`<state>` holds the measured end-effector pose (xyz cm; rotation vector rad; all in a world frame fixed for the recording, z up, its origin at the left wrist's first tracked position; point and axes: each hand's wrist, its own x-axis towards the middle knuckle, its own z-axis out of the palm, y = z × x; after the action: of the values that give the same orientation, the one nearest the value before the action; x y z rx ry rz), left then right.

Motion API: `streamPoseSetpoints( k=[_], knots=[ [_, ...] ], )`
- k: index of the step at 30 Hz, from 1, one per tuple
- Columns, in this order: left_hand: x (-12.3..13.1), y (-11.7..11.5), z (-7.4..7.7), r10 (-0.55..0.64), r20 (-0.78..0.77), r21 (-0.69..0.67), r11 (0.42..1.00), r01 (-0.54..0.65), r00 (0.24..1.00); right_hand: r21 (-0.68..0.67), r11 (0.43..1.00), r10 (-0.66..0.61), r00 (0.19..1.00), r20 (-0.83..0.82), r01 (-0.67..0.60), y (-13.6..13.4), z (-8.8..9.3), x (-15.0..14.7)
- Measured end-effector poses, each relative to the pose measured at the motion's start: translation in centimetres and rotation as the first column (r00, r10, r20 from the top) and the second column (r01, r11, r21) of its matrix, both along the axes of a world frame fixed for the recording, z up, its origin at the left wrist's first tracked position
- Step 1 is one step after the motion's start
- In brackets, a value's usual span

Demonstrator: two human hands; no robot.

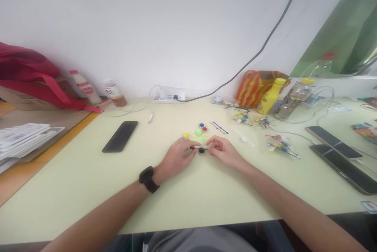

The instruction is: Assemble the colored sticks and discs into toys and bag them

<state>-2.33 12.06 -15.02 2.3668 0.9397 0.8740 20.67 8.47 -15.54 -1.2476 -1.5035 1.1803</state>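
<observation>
Between my hands, low over the table (165,201), is a small black round piece with a thin black stick across it (202,150). My left hand (178,157), fingers pinched, grips the stick's left end. At its right end, the fingertips of my right hand (226,152) are closed on the stick. Just beyond lie a blue disc (202,125), a red disc (205,129), a green disc (198,132) and a yellow disc (186,135). A blue stick with an arrow-like tip (220,127) rests beside an orange one (217,128). To the right lies a white disc with a stick (244,139).
A black phone (120,137) lies left, two more phones (343,167) at right. Clear bags of coloured parts (282,146) sit right of my hands. Bottles (271,97) and a striped bag (249,87) stand behind. A power strip (167,97) runs along the wall.
</observation>
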Motion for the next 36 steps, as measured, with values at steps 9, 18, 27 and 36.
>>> streamPoseSetpoints(
  k=[9, 18, 27, 36],
  knots=[
    [0.1, -0.1, -0.2, -0.025, -0.061, 0.102, 0.994, 0.032, 0.998, -0.060, 0.998, -0.033, 0.998, 0.053, 0.036, 0.1, 0.1, -0.2],
    [0.3, -0.3, 0.3, -0.063, -0.188, 0.214, 0.971, 0.104, 0.980, 0.006, 0.996, -0.086, 0.996, 0.039, 0.086, 0.7, -0.7, -0.2],
    [0.7, -0.7, 0.9, 0.007, -0.393, 0.325, 0.937, 0.132, 0.919, 0.112, 0.991, -0.090, 0.990, 0.107, 0.078, 0.9, -0.9, -0.2],
    [0.2, -0.7, 0.7, -0.026, -0.319, 0.229, 0.968, 0.103, 0.947, 0.174, 0.980, -0.136, 0.968, 0.213, 0.099, 0.0, -0.7, -0.1]
  ],
)
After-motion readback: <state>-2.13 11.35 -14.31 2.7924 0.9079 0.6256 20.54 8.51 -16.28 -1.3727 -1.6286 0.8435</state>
